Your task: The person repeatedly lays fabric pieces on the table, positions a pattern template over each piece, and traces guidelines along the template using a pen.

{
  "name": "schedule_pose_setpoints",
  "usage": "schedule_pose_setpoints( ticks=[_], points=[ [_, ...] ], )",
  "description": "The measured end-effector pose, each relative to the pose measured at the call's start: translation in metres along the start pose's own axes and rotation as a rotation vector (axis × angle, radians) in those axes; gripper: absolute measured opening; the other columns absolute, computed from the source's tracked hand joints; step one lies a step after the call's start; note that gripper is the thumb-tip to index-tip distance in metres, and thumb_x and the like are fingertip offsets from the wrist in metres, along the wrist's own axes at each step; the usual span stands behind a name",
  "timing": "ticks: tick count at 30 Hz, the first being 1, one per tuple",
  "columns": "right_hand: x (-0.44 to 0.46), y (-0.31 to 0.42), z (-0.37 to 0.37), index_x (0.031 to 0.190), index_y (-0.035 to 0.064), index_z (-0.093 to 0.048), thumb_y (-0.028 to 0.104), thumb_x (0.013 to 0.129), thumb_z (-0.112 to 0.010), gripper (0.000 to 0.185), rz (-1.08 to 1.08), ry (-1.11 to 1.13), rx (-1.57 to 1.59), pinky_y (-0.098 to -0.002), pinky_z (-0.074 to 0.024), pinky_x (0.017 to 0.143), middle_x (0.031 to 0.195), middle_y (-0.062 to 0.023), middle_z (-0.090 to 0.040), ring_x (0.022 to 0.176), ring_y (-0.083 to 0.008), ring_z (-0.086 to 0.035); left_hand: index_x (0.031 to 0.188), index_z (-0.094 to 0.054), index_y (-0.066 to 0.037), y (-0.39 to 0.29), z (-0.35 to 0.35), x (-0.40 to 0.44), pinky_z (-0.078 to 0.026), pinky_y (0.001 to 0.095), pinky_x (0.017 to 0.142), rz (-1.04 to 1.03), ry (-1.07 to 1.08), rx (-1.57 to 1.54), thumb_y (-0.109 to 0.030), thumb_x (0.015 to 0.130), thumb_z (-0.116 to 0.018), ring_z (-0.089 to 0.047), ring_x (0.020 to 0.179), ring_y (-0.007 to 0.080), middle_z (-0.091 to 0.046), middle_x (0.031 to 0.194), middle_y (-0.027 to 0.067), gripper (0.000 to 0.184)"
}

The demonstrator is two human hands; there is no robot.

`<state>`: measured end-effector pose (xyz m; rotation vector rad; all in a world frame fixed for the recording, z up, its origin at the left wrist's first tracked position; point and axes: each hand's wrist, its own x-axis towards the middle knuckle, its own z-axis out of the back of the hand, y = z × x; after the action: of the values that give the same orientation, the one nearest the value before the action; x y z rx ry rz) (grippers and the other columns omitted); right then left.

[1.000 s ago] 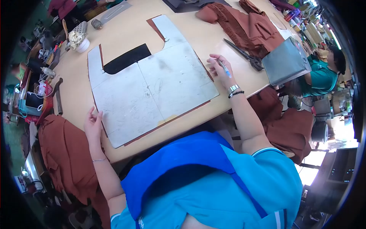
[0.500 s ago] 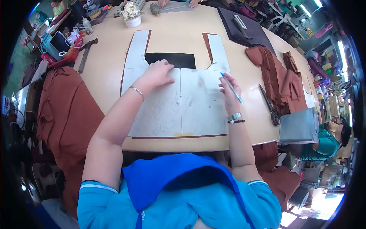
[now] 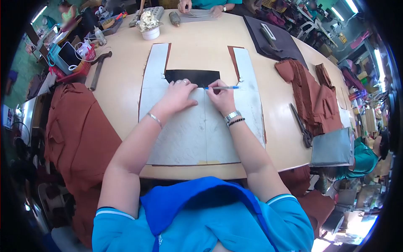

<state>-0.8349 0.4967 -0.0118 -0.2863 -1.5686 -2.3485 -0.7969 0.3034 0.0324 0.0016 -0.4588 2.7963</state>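
Observation:
A pale grey pattern board (image 3: 180,136) with two upright arms lies flat on the table, and brown material (image 3: 233,59) shows along its edges. In the gap between the arms is a black piece (image 3: 191,76). My left hand (image 3: 180,97) rests on the board with its fingers spread, the fingertips by the lower edge of the black piece. My right hand (image 3: 221,100) pinches a blue-capped pen (image 3: 226,87) near the board's centre line. The pen's left end is close to the black piece's lower edge; whether it touches is hidden by the fingers.
Brown cloth or leather (image 3: 79,130) hangs over the left edge; more brown pieces (image 3: 310,92) lie right, beside black scissors (image 3: 301,126). A hammer (image 3: 100,69), a white pot (image 3: 151,33) and a dark sheet (image 3: 273,42) stand or lie farther back. Another person's hands (image 3: 184,6) are at the far edge.
My right hand has moved left with the pen, from the board's right side to the edge by the black piece. My left hand stays on the board. The view has shifted slightly.

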Motion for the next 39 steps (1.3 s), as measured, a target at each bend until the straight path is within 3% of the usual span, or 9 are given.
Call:
schedule_pose_setpoints(
  ticks=[2, 5, 9, 15, 18, 23, 27, 34, 39],
  points=[
    [-0.002, -0.001, -0.002, 0.081, 0.0035, -0.063, 0.013, 0.080, -0.068, 0.011, 0.005, 0.012, -0.032, -0.0272, -0.0486, 0.056, 0.066, -0.0070, -0.065, 0.060, -0.0114, -0.061, 0.116, -0.062, -0.008, 0.007, -0.016, -0.011, -0.040, 0.0445, 0.101, -0.015, -0.146, -0.047, -0.034, 0.079, -0.075, -0.051, 0.119, 0.0322, -0.054, 0.124, 0.0125, 0.048],
    [-0.003, 0.000, -0.003, 0.081, 0.0041, -0.063, 0.015, 0.081, -0.068, 0.012, 0.000, 0.015, -0.087, -0.0281, -0.0498, 0.057, 0.067, -0.0083, -0.066, 0.060, -0.0134, -0.062, 0.115, -0.062, -0.008, 0.006, -0.018, -0.040, -0.040, 0.0441, 0.102, 0.141, -0.237, -0.052, -0.033, 0.078, -0.076, -0.051, 0.119, 0.0326, -0.054, 0.124, 0.0144, 0.046],
    [-0.003, 0.001, -0.002, 0.083, 0.0040, -0.063, 0.015, 0.082, -0.068, 0.012, 0.033, 0.004, -0.128, -0.0287, -0.0506, 0.058, 0.068, -0.0078, -0.067, 0.061, -0.0135, -0.064, 0.115, -0.063, -0.009, 0.015, -0.031, -0.056, -0.039, 0.0453, 0.103, 0.158, -0.342, -0.081, -0.036, 0.078, -0.077, -0.050, 0.120, 0.0317, -0.055, 0.122, 0.0147, 0.048],
    [0.000, 0.000, -0.002, 0.091, 0.0032, -0.066, 0.013, 0.086, -0.066, 0.012, -0.074, 0.004, -0.025, -0.0250, -0.0500, 0.063, 0.077, -0.0052, -0.068, 0.067, -0.0089, -0.062, 0.119, -0.062, -0.009, 0.020, -0.019, -0.055, -0.036, 0.0505, 0.104, 0.152, -0.228, -0.115, -0.041, 0.078, -0.076, -0.046, 0.124, 0.0324, -0.052, 0.129, 0.0149, 0.054],
    [0.003, -0.013, -0.003, 0.099, 0.0001, -0.065, 0.012, 0.089, -0.065, 0.015, -0.114, -0.021, 0.166, -0.0222, -0.0486, 0.063, 0.084, -0.0036, -0.069, 0.071, -0.0069, -0.061, 0.124, -0.058, -0.010, 0.018, -0.016, -0.055, -0.031, 0.0573, 0.108, 0.219, -0.229, -0.065, -0.047, 0.078, -0.074, -0.038, 0.134, 0.0337, -0.045, 0.139, 0.0161, 0.062],
    [0.016, 0.011, -0.016, 0.103, -0.0013, -0.063, 0.011, 0.092, -0.063, 0.016, -0.235, -0.008, 0.354, -0.0199, -0.0469, 0.060, 0.083, -0.0050, -0.069, 0.071, -0.0049, -0.060, 0.128, -0.054, -0.010, 0.023, -0.024, -0.054, -0.024, 0.0645, 0.109, 0.241, -0.192, -0.077, -0.052, 0.079, -0.071, -0.028, 0.141, 0.0369, -0.037, 0.147, 0.0190, 0.066],
    [0.035, 0.015, -0.059, 0.094, -0.0006, -0.064, 0.011, 0.089, -0.064, 0.013, -0.057, 0.079, 0.271, -0.0204, -0.0451, 0.056, 0.077, -0.0015, -0.067, 0.065, -0.0040, -0.057, 0.127, -0.053, -0.010, 0.024, -0.029, -0.052, -0.023, 0.0667, 0.108, 0.217, -0.216, -0.083, -0.052, 0.080, -0.070, -0.029, 0.141, 0.0388, -0.038, 0.146, 0.0213, 0.066],
    [0.060, 0.021, -0.114, 0.085, 0.0005, -0.064, 0.016, 0.082, -0.065, 0.016, 0.031, 0.174, 0.170, -0.0247, -0.0464, 0.054, 0.066, -0.0033, -0.063, 0.060, -0.0061, -0.055, 0.128, -0.051, -0.006, 0.023, -0.021, -0.052, -0.023, 0.0693, 0.106, 0.214, -0.172, -0.082, -0.050, 0.081, -0.071, -0.028, 0.141, 0.0398, -0.038, 0.146, 0.0228, 0.067],
    [0.060, 0.031, -0.116, 0.086, -0.0005, -0.065, 0.014, 0.082, -0.065, 0.015, 0.024, 0.249, 0.066, -0.0257, -0.0492, 0.058, 0.073, -0.0061, -0.066, 0.064, -0.0086, -0.059, 0.133, -0.045, -0.005, 0.023, -0.020, -0.051, -0.023, 0.0696, 0.106, 0.219, -0.156, -0.083, -0.049, 0.081, -0.070, -0.028, 0.141, 0.0406, -0.037, 0.146, 0.0230, 0.073]
  ],
)
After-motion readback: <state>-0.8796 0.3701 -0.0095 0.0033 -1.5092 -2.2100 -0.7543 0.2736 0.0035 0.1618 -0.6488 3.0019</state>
